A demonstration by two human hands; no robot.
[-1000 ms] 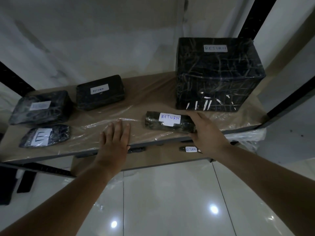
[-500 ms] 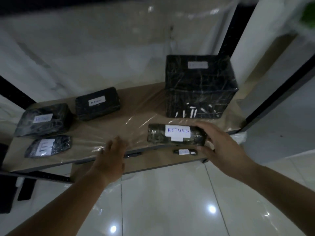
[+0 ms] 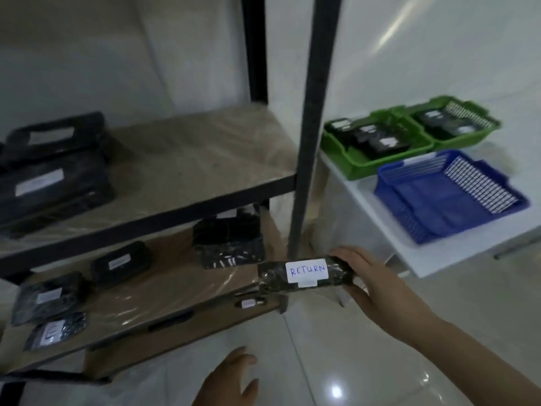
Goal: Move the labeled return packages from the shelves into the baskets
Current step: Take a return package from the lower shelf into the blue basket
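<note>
My right hand (image 3: 377,285) grips a slim black-wrapped package (image 3: 275,278) with a white "RETURN" label, held in the air just off the right front corner of the middle shelf (image 3: 164,291). My left hand (image 3: 228,382) hangs low over the floor, fingers loosely apart and holding nothing. A blue basket (image 3: 407,206) stands on a white table at the right and appears to hold nothing. Behind it, two green baskets (image 3: 351,159) (image 3: 486,130) hold several black packages.
A large black box (image 3: 228,238) and several smaller labelled packages (image 3: 120,263) (image 3: 46,297) (image 3: 55,329) lie on the middle shelf. More black packages (image 3: 52,177) lie on the upper shelf. A black shelf post (image 3: 310,127) stands between shelves and the white table (image 3: 439,253). A small labelled item (image 3: 248,303) lies on the bottom shelf.
My right hand has lifted the RETURN package off the shelf and carried it to the right. My left hand has dropped away from the shelf. The view has swung right, showing the baskets.
</note>
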